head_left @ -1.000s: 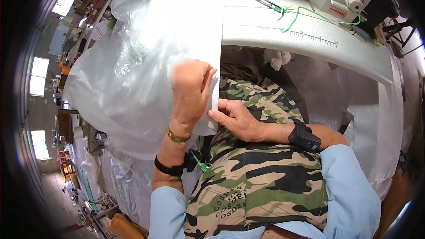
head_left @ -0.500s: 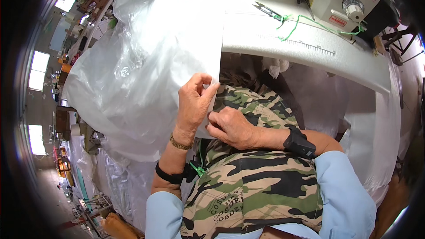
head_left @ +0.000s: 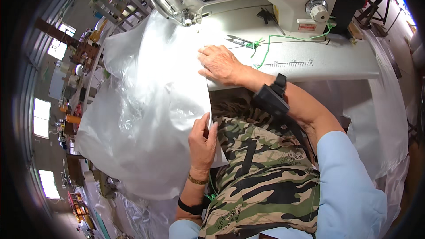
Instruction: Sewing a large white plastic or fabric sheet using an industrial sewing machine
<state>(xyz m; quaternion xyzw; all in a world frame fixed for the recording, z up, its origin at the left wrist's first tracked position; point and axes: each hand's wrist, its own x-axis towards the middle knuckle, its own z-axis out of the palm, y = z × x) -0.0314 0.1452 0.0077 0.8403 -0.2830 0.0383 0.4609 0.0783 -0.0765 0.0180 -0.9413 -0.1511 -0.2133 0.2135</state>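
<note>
A large, thin white plastic sheet (head_left: 155, 119) spreads over the left of the sewing table and hangs down toward my lap. Its straight right edge runs from beneath the machine's needle area to my left hand (head_left: 203, 146). That hand has the edge pinched between thumb and fingers, just off the table's front. My right hand (head_left: 220, 65) rests on the sheet's edge on the tabletop, fingers apart and pressing down. Just beyond it stands the white sewing machine (head_left: 248, 11), with its needle head (head_left: 186, 19) above the sheet.
Thread snips (head_left: 239, 40) tied with green cord (head_left: 267, 48) lie on the machine bed, right of my right hand. A printed ruler scale (head_left: 287, 64) runs along the table's front. Camouflage cloth (head_left: 265, 177) covers my lap. More clear plastic (head_left: 146, 214) lies lower left.
My right hand has gone from beside my left hand up onto the table. The view has shifted, bringing more of the machine in. My left hand still grips the sheet's edge.
</note>
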